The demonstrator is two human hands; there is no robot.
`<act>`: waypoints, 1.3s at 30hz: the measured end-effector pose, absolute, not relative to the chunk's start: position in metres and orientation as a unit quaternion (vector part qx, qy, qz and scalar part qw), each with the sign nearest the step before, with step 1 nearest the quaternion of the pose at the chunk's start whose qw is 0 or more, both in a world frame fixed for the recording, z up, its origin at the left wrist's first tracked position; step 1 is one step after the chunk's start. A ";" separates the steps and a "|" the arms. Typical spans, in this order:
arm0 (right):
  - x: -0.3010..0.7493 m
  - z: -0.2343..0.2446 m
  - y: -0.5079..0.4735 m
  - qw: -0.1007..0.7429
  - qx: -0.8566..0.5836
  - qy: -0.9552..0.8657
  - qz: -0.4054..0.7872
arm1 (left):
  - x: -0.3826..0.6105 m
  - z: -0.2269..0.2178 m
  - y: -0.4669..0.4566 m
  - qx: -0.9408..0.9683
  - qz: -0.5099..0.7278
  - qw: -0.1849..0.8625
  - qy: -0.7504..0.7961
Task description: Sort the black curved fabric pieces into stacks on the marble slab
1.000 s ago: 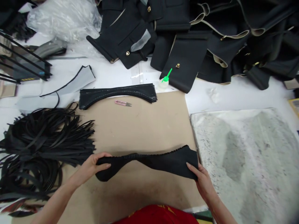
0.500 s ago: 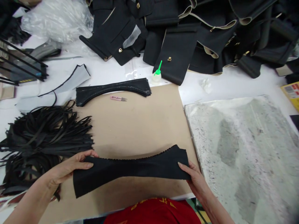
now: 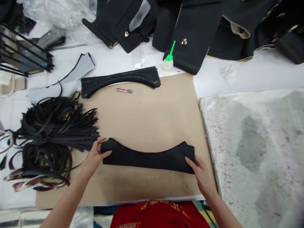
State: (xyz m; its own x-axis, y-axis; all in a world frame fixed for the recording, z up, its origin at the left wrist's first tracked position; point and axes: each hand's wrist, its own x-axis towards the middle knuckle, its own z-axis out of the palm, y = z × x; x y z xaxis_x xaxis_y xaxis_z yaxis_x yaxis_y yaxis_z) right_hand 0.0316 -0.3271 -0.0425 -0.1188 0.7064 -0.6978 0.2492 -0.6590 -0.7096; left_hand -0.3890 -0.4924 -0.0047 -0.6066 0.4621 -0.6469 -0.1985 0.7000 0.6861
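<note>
Between my hands a curved black leather-like panel (image 3: 149, 160) is stretched out over the brown board (image 3: 147, 120), its notched concave edge facing away from me. My left hand (image 3: 97, 152) pinches its left end, thumb on top. At the right end my right hand (image 3: 198, 166) grips the panel the same way. Whether the panel touches the board I cannot tell. Farther off lies a stack of similar curved black pieces (image 3: 121, 79). Pink thread snips (image 3: 124, 90) rest just in front of that stack.
Bundled black strips (image 3: 59, 126) lie on the left, near a black wire rack (image 3: 26, 53). A small bottle with a green nozzle (image 3: 168, 63) stands at the back, before black bag parts (image 3: 194, 28). A stained pale slab (image 3: 251, 145) occupies the right side.
The panel's left end has swung up and away from me, and the panel now lies straighter and flatter. My left hand moved rightward with it. The camera view has shifted.
</note>
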 end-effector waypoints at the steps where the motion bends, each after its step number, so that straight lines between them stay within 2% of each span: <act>1: 0.032 -0.043 -0.327 0.172 -0.644 -0.373 0.645 | -0.386 -0.005 -0.493 0.074 0.388 0.420 0.817; 5: 0.033 -0.047 -0.328 0.157 -0.660 -0.375 0.632 | -0.381 -0.003 -0.492 0.040 0.396 0.386 0.832; 10: 0.032 -0.048 -0.331 0.150 -0.667 -0.416 0.601 | -0.379 0.004 -0.494 0.050 0.391 0.418 0.818; 14: 0.028 -0.022 -0.338 0.117 -0.649 -0.576 0.483 | -0.374 0.000 -0.501 0.060 0.416 0.405 0.812; 16: 0.018 0.004 -0.345 0.109 -0.567 -0.702 0.416 | -0.372 -0.005 -0.504 0.069 0.418 0.393 0.816; 19: -0.015 0.044 -0.363 0.126 -0.302 -0.865 0.380 | -0.370 -0.013 -0.507 0.078 0.411 0.364 0.832; 22: -0.058 0.065 -0.387 0.155 -0.172 -0.909 0.347 | -0.368 -0.017 -0.508 0.070 0.413 0.354 0.836; 25: -0.086 0.062 -0.411 0.173 -0.159 -0.919 0.317 | -0.367 -0.017 -0.508 0.068 0.421 0.358 0.831; 34: -0.083 0.049 -0.429 0.130 -0.161 -0.927 0.312 | -0.365 -0.018 -0.509 0.062 0.430 0.346 0.832; 39: -0.087 0.058 -0.424 0.158 -0.167 -0.923 0.307 | -0.361 -0.012 -0.509 0.088 0.423 0.340 0.836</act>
